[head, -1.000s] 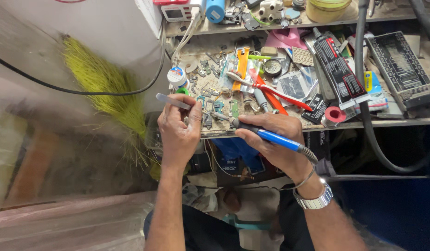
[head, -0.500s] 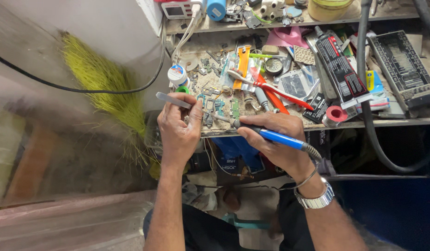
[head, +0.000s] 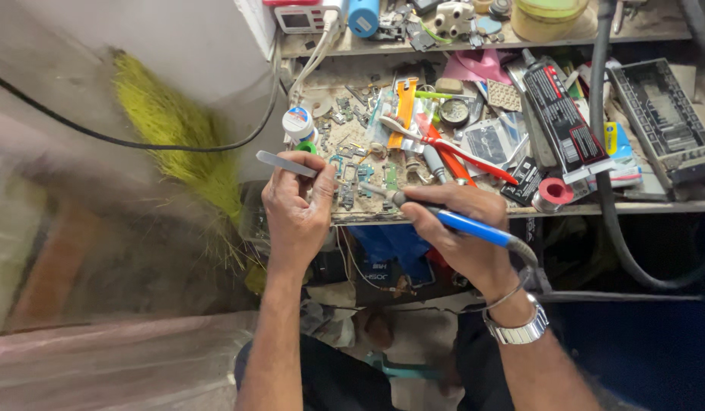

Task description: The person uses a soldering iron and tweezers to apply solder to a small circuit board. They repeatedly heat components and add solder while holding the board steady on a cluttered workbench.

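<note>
Little has shifted since the earlier frames: both hands hold their places. Left hand (head: 295,209) pinches metal tweezers (head: 285,163), their long axis running left-right; right hand (head: 459,228) grips a blue-handled soldering iron (head: 444,217), tip pointing left toward small circuit parts (head: 360,179) between them.

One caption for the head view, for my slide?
Left hand holds tweezers, right hand a blue soldering iron, over a cluttered workbench.
</note>
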